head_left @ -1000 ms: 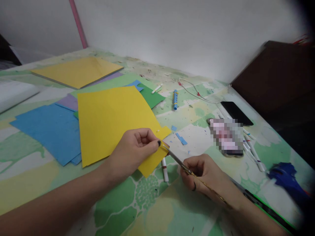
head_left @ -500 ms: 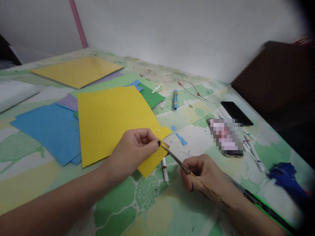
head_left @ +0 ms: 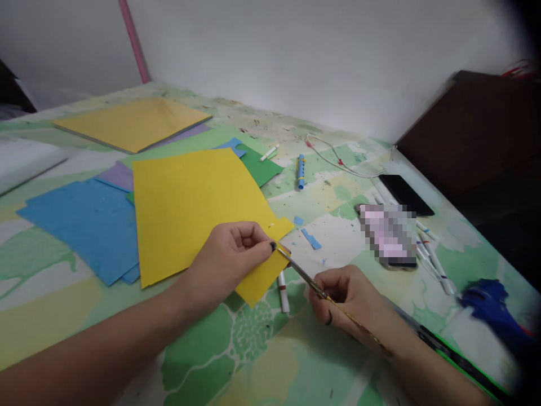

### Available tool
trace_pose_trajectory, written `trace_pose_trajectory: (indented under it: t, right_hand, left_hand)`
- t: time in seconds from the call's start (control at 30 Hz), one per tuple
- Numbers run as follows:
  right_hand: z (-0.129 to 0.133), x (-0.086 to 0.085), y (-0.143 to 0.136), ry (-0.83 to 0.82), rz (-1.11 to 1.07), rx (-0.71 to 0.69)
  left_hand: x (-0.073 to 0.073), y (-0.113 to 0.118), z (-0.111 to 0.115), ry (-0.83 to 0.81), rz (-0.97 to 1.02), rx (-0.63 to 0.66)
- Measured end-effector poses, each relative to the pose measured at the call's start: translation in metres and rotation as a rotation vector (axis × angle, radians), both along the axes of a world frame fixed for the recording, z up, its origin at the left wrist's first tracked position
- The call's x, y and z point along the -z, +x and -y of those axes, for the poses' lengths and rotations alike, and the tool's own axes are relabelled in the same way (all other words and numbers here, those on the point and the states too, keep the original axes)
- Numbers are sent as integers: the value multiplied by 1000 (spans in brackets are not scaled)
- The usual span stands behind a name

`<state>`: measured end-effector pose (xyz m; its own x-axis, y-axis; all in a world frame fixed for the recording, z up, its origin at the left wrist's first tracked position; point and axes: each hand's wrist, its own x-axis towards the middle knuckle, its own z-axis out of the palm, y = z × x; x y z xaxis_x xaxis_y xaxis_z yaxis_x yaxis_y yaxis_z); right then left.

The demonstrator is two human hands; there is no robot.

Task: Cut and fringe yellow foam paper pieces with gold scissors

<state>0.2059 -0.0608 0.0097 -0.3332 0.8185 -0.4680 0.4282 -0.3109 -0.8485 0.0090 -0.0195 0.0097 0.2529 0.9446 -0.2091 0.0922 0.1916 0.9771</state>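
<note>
My left hand is closed, its thumb and fingers pinching a small piece of yellow paper. Slim scissors with gold-coloured handles are in my right hand, seen nearly edge-on. Their tips meet the yellow piece right at my left thumb. Whether the blades are apart there cannot be made out. Behind my left hand lies a large yellow sheet, partly covered by it. A white marker with a dark red band rests just below the yellow piece.
Blue sheets lie at left, a yellow pad farther back. Blue scraps and a rolled blue paper tube are beyond my hands. Two phones, several markers, a blue glue gun and a green-edged cutter lie right.
</note>
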Motion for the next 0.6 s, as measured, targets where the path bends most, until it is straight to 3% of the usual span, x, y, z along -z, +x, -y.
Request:
trace_pose_trajectory:
  t: [0.6]
  right_hand:
    - [-1,-1,-3,-27,5,33]
  left_hand:
    - [2,0,0,-3,16,-5]
